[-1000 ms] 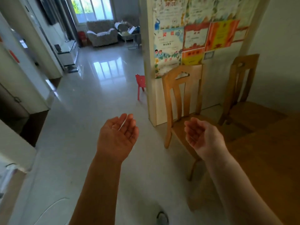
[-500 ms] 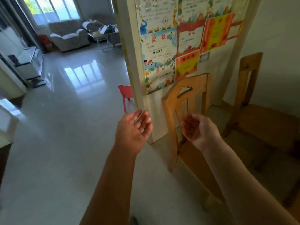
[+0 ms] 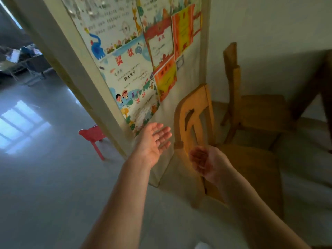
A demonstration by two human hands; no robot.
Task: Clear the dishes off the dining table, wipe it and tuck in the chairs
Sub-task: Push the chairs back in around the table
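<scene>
Floor: pale, glossy tile, window glare at 9 o'clock.
Partition wall: beige, from 11 o'clock to centre, covered with colourful certificates and posters.
Dining table: only a dark slanted leg shows, at 3 o'clock.
Near chair: light wood, centre, back towards the partition, seat running to 4 o'clock.
Far chair: same make, at 2 o'clock, against the wall.
Child's chair: red plastic, at 9 o'clock, partly behind the partition.
Left hand: palm up, fingers spread straight, empty, just beside the near chair's backrest at its 9 o'clock.
Right hand: blurred, palm up, fingers loosely curled, empty, overlapping the backrest's lower part; contact cannot be told.
</scene>
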